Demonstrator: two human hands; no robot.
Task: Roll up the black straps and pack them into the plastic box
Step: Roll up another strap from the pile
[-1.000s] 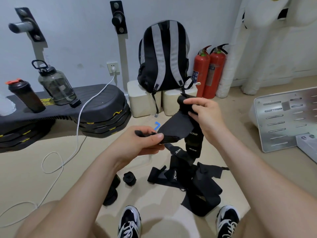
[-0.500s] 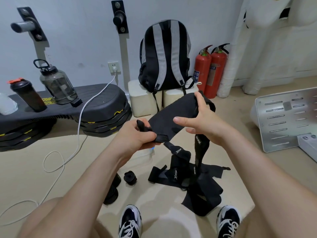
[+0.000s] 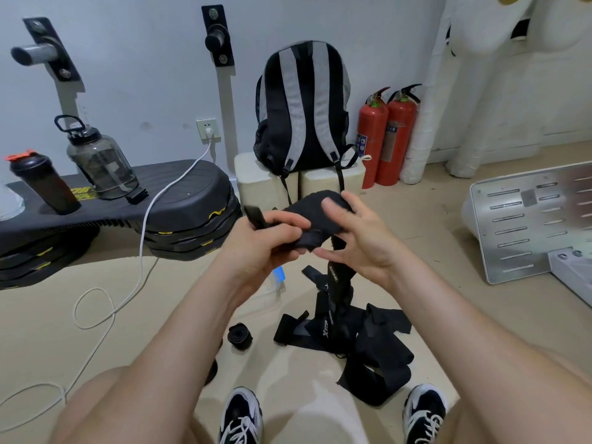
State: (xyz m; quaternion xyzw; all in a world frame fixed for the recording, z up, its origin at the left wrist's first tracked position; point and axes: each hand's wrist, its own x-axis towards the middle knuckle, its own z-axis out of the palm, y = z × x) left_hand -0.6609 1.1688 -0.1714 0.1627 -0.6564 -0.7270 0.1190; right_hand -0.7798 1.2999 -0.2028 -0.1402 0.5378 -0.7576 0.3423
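Note:
I hold a wide black strap (image 3: 307, 206) up in front of me. My left hand (image 3: 266, 245) pinches its near end, where a small fold begins, with a short tab sticking up past my thumb. My right hand (image 3: 355, 235) is spread over the strap, fingers wrapped across its top and thumb under it. The strap's tail hangs down to a loose pile of black straps (image 3: 358, 341) on the floor. A rolled strap (image 3: 239, 337) stands on the floor left of the pile. The clear plastic box (image 3: 272, 283) with a blue clip shows partly behind my left wrist.
A backpack (image 3: 301, 107) leans on white blocks by the wall, with two red fire extinguishers (image 3: 384, 136) to its right. Black step platforms (image 3: 128, 219) at left carry bottles. A white cable (image 3: 105, 302) loops across the floor. A metal plate (image 3: 528, 219) lies at right. My shoes (image 3: 240, 418) are below.
My right hand moved down and in toward my left hand, folding the strap over. The strap's raised part is lower and shorter than before.

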